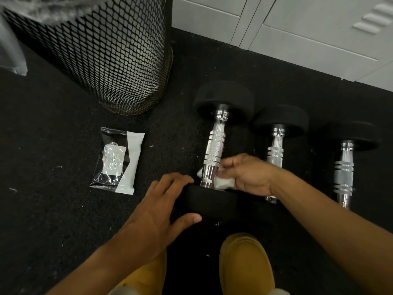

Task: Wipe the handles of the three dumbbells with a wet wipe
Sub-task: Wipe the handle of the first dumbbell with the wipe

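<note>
Three black dumbbells with chrome handles lie side by side on the dark floor: the left dumbbell [214,145], the middle dumbbell [276,143] and the right dumbbell [345,167]. My right hand [248,174] holds a white wet wipe [223,183] against the near end of the left dumbbell's handle. My left hand [161,209] rests with spread fingers on the near black head of that same dumbbell. My right forearm hides part of the middle dumbbell.
A black-and-white pack of wet wipes [117,160] lies on the floor to the left. A black mesh waste bin [102,52] stands behind it. Grey lockers [308,28] line the back right. My yellow shoes [244,262] are at the bottom.
</note>
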